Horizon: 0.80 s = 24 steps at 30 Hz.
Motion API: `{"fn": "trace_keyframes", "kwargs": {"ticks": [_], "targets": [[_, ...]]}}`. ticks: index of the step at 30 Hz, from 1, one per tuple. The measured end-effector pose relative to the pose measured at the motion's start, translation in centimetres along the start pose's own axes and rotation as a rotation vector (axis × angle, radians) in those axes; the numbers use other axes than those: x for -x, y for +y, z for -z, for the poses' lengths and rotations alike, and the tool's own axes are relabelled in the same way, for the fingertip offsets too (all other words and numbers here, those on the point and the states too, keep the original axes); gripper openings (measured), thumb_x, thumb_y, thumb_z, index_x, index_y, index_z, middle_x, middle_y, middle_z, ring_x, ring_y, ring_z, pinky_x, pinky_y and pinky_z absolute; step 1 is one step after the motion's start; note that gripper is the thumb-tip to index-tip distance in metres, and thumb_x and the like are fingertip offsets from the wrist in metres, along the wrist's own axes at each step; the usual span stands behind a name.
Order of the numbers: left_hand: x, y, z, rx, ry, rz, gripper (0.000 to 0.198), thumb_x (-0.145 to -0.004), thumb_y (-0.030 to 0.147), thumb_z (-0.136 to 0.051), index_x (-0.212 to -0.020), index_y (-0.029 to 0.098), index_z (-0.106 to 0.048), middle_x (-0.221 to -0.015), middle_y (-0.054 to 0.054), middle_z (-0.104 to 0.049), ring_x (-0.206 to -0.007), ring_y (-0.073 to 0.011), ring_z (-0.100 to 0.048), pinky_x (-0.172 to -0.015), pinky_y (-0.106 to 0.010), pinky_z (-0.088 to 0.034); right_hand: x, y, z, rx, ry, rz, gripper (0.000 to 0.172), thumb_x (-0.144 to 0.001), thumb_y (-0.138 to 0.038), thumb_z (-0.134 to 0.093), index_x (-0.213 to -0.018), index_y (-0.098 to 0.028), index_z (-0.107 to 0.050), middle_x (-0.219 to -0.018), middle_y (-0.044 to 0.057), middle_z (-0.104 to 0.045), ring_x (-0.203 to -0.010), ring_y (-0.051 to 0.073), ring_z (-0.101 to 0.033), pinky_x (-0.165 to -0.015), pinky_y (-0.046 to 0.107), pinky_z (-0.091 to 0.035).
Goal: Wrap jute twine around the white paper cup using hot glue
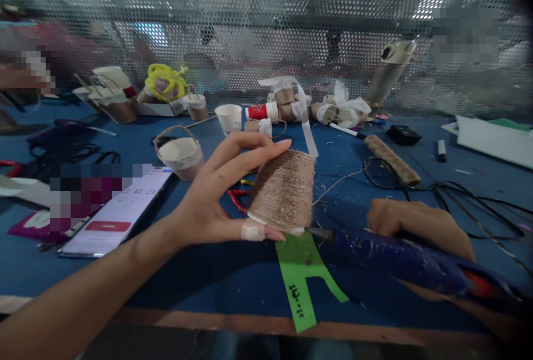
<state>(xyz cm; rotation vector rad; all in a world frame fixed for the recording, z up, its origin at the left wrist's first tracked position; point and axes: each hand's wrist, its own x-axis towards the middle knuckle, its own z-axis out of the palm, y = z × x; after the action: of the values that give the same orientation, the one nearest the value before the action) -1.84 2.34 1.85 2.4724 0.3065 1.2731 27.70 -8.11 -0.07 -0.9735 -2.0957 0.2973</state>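
My left hand [216, 199] is closed on a paper cup wrapped in jute twine [285, 191], fingers over its top and thumb under its white rim. A bandage covers part of that thumb. A loose strand of twine trails from the cup to the right. My right hand [416, 224] grips a blue glue gun [387, 257], its metal nozzle at the cup's lower right edge. Below the cup lies a green paper strip [296, 282] with handwriting. Red scissor handles [238, 200] show partly behind the cup.
A phone [119, 218] lies left, near a small lace-trimmed basket [181, 155]. Behind stand a white paper cup [229, 118] and several decorated cups. A twine roll [391, 159] and black cables [470, 196] lie right. A perforated metal screen [250, 27] closes the back. Another person's hand [20, 74] shows far left.
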Motion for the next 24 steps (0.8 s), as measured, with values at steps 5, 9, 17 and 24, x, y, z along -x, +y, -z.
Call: {"fn": "trace_keyframes", "kwargs": {"ticks": [5,9,17,24], "targets": [[-0.2,0.0,0.1,-0.113,-0.016,-0.075,0.083,-0.076,0.058,-0.078,-0.147,0.026,-0.051,-0.127,-0.013,-0.056,-0.116,-0.0307,-0.056,-0.105,-0.050,-0.052,0.0,0.9,-0.4,0.048,0.046,0.091,0.032,-0.099,-0.022,-0.052,-0.072,-0.027,-0.035,-0.056,-0.004,-0.046,-0.042,0.015,-0.048,-0.040,0.032,-0.033],[-0.3,0.3,0.0,-0.175,-0.045,-0.124,0.082,-0.077,0.056,-0.078,-0.148,0.025,-0.049,-0.125,-0.013,-0.055,-0.114,-0.0299,-0.057,-0.100,-0.048,-0.055,-0.2,1.5,-0.6,0.113,0.032,0.191,0.033,-0.094,-0.013,-0.053,-0.072,-0.027,-0.033,-0.052,-0.005,-0.046,-0.037,0.015,-0.044,-0.035,0.034,-0.029],[-0.2,-0.1,0.0,-0.135,-0.001,-0.128,0.083,-0.077,0.061,-0.076,-0.145,0.021,-0.052,-0.126,-0.013,-0.056,-0.114,-0.0298,-0.057,-0.102,-0.049,-0.053,-0.1,1.3,-0.7,0.135,0.073,0.168,0.032,-0.095,-0.016,-0.052,-0.072,-0.027,-0.032,-0.053,-0.004,-0.043,-0.038,0.014,-0.043,-0.036,0.034,-0.031],[0.5,-0.3,0.0,0.002,0.020,0.046,0.089,-0.070,0.061,-0.079,-0.147,0.028,-0.048,-0.135,-0.004,-0.048,-0.123,-0.0308,-0.052,-0.097,-0.044,-0.059,0.0,0.7,0.2,0.060,0.017,0.038,0.030,-0.095,-0.025,-0.056,-0.072,-0.027,-0.038,-0.058,-0.004,-0.046,-0.047,0.014,-0.047,-0.043,0.030,-0.036]]}}
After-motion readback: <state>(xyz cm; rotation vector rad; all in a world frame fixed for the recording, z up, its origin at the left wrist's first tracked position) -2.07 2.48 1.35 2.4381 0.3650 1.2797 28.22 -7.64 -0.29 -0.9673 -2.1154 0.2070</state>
